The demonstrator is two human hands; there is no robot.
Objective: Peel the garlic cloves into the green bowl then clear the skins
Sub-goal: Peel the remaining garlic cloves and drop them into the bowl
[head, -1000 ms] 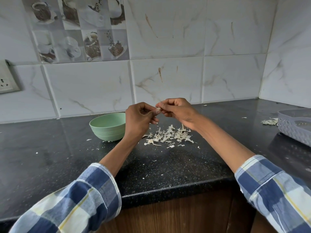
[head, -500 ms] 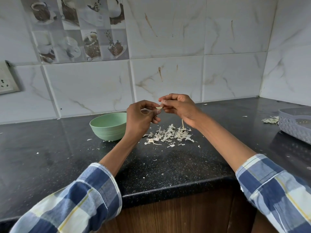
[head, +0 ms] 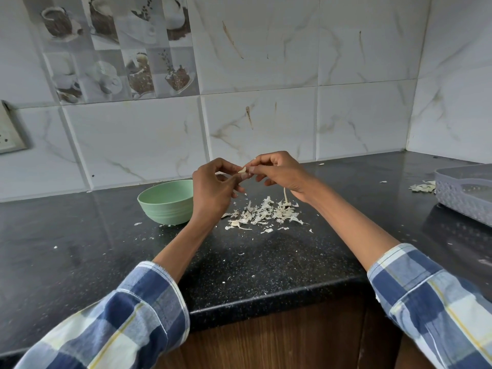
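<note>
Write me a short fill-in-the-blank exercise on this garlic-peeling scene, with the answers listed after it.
1. Both hands pinch a garlic clove above the ____ countertop.
2. The green bowl stands on the person's ____ side of the pile of skins.
3. A grey basket sits at the ____ edge of the view.

Answers: black; left; right

Person, two arms in view. Left sleeve (head: 117,323): woven check shirt in navy, mid blue and cream, with thin yellow lines through the pattern. Its cuff is turned back on the forearm and edged with pale stitching. Right sleeve (head: 436,296): same check cloth, cuff likewise turned back. Both forearms bare below the cuffs. Left hand (head: 213,193) and right hand (head: 279,171): bare, ungloved.
</note>
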